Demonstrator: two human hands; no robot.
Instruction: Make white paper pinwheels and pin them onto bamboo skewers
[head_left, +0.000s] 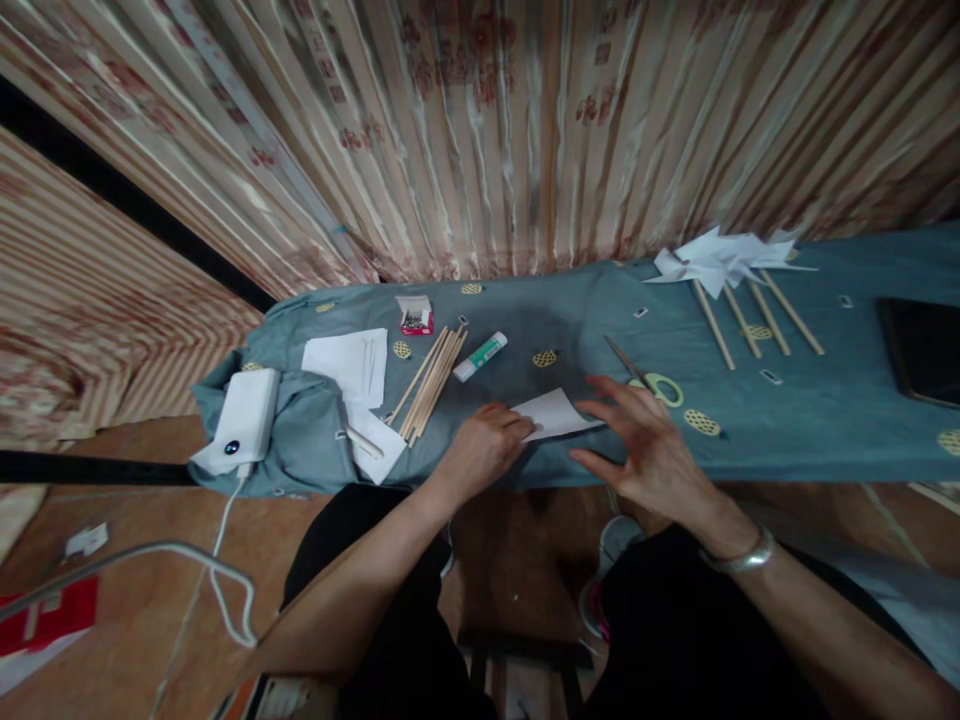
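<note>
A small piece of white paper [553,414] lies at the front edge of the cloth-covered table, its right end lifted a little. My left hand [486,448] has its fingers closed on the paper's left end. At the other end, my right hand [651,452] is spread, thumb and fingers apart around the paper's corner. Scissors with light green handles [663,390] lie just behind the right hand. A glue stick [481,357] rests behind the left hand, beside a bundle of thin wooden sticks [433,388].
White paper pinwheels [720,262] on sticks lie at the back right, near a dark flat device [922,345]. Left of the sticks are white paper sheets [341,362], a small red box of metal pins [416,318] and a white power bank [247,415] with a cable. A curtain [480,140] hangs behind.
</note>
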